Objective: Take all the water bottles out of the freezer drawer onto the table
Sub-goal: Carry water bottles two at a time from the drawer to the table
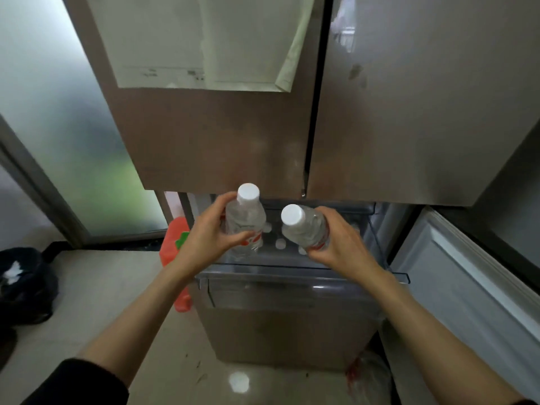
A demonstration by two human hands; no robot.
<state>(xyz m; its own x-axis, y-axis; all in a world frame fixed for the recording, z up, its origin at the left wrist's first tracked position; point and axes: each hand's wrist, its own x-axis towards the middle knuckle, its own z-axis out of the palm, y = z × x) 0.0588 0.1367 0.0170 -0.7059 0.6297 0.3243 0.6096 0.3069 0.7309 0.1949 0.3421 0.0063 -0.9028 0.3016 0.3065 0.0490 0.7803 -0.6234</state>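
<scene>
A person's left hand (210, 238) and right hand (339, 244) each grip one white-capped bottle (245, 220), the other bottle (305, 229) alongside, lifted above the open freezer drawer (292, 271), where more caps (280, 244) show.

Freezer drawer (301, 273) is pulled out, clear plastic, and a few white bottle caps (280, 244) poke up from inside it. Below, a pale tiled floor (96, 293) with a black bag (24, 285) at the left and an orange bag (175, 244) right beside the fridge.
</scene>
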